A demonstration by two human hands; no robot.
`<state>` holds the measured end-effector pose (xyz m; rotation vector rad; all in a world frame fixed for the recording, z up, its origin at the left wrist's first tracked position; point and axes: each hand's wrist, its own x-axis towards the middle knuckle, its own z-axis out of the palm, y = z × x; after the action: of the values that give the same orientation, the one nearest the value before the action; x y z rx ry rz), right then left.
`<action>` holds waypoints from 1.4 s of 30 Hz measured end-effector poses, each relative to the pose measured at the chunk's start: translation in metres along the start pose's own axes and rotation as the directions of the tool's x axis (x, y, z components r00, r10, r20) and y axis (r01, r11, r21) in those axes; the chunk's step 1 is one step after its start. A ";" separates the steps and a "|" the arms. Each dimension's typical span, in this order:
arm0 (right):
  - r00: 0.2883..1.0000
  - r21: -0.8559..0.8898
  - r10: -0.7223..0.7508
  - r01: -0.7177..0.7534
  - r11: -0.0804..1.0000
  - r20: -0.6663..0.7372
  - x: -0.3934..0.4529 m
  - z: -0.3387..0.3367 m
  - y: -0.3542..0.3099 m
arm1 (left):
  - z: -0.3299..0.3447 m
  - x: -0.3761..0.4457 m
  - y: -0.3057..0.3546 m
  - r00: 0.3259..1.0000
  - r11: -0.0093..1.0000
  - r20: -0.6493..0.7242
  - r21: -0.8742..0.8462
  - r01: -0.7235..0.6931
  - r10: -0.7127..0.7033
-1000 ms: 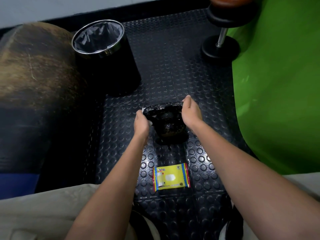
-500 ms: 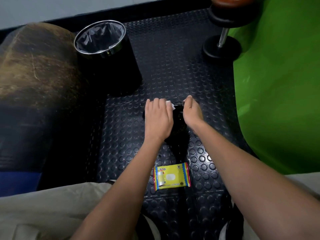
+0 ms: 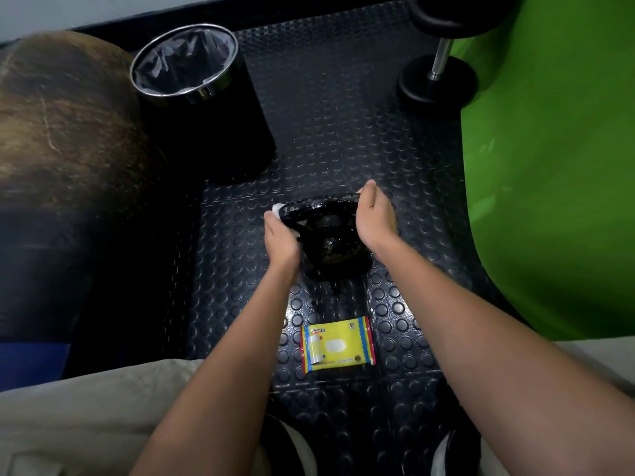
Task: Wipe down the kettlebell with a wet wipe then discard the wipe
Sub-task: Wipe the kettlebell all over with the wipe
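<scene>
Head view, near to far: our knees in pale cloth at the bottom edge. Wipe packet (image 3: 337,342), yellow, flat on the studded floor mat (image 3: 343,132). Beyond it the kettlebell (image 3: 331,240) stands on the mat between our hands. Left hand (image 3: 280,237) curls round the handle's left end, white wet wipe (image 3: 277,208) showing under the fingers. Right hand (image 3: 372,214) grips the handle's right end, fingers wrapped. Farther left, the lined bin (image 3: 202,108); far right, a dumbbell (image 3: 438,67).
</scene>
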<state>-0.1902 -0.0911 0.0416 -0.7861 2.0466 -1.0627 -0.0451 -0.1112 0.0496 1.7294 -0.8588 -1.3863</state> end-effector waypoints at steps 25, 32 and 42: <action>0.999 -0.026 -0.019 0.020 0.999 0.030 -0.001 -0.004 -0.003 | 0.002 -0.011 -0.020 0.538 0.317 0.224 0.605 -0.731 0.812; 1.000 -0.009 -0.004 0.005 1.000 0.026 0.000 -0.004 -0.004 | 0.011 -0.006 -0.023 0.791 0.750 -0.059 0.368 -0.550 0.609; 1.000 -0.007 0.010 -0.010 1.000 0.028 -0.003 -0.003 -0.007 | -0.019 0.038 -0.015 0.983 0.990 0.121 0.023 0.138 -0.140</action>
<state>-0.1897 -0.0912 0.0497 -0.7892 2.0292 -1.0339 -0.0181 -0.1339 0.0213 1.7579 -0.8289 -1.5965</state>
